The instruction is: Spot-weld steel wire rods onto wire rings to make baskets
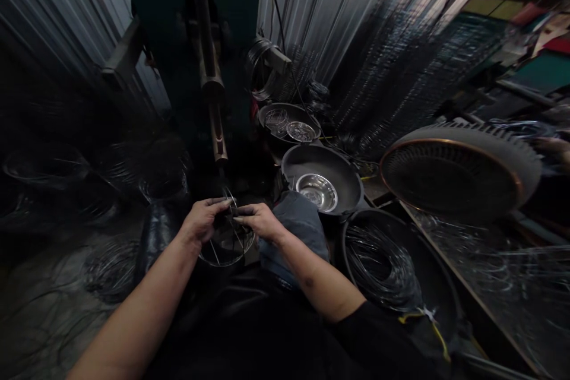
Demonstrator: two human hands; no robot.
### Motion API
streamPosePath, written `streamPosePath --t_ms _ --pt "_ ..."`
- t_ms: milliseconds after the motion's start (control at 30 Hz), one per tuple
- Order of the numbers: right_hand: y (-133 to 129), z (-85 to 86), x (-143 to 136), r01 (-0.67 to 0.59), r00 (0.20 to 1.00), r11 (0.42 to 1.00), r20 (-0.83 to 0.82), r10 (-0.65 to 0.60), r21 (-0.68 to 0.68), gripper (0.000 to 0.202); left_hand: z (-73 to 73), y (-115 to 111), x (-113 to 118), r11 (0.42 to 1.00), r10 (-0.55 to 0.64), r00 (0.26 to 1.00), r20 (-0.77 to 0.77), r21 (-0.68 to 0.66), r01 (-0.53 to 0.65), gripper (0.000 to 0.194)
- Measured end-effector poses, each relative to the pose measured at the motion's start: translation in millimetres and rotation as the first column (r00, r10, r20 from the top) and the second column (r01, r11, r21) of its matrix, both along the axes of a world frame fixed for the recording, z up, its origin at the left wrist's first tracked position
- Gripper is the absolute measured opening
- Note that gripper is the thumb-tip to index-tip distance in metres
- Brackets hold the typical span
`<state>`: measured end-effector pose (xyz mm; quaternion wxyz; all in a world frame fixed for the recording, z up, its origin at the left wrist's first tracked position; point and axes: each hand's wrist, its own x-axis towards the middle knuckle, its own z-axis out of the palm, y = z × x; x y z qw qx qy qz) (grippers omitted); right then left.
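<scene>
A round wire frame (218,261) with thin crossing wires hangs between my hands, low in the middle of the head view. My left hand (205,217) is closed on its upper left part, thumb and fingers pressed together near the wires. From the right, my right hand (259,219) pinches the same frame close to my left fingertips. Just above the hands, the narrow tip of a metal machine arm (218,139) points down at the wires. Dark surroundings hide the frame's far side.
Right of my hands, a shiny metal bowl (317,192) sits in a dark basin (342,175). Behind it stands another basin (271,111) with metal pieces. A wire coil (383,267) lies at lower right, near a large round ribbed object (454,169). Another coil (111,270) is on the left floor.
</scene>
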<state>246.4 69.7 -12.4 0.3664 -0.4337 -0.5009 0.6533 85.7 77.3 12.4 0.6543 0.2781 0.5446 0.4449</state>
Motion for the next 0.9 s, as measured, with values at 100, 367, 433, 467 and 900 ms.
streamPosePath --t_ms 100,367,433,467,900 --pt "-2.6 2.8 -1.1 -0.022 1.000 1.000 0.023 0.022 0.013 0.028 -2.7 0.0 -2.4 1.000 -0.004 1.000 -0.013 -0.003 0.004 0.038" --pt "-9.6 1.7 -6.4 -0.077 0.995 0.996 0.065 0.080 -0.042 0.022 2.0 -3.6 4.1 1.000 -0.023 0.986 -0.164 0.005 0.024 0.036" --pt "-11.5 1.6 -7.8 -0.094 0.992 0.995 0.082 0.095 -0.020 0.020 1.6 -1.0 5.5 1.000 -0.010 0.977 -0.215 0.010 0.012 0.030" --pt "-12.1 1.8 -8.3 -0.109 0.991 0.994 0.084 0.109 -0.006 0.021 0.9 1.1 5.4 1.000 0.002 0.972 -0.236 0.012 0.001 0.026" --pt "1.8 -31.3 27.1 0.191 0.972 0.980 0.150 -0.182 -0.049 0.013 18.8 26.9 -39.2 0.982 0.112 0.937 -0.331 -0.109 -0.156 0.010"
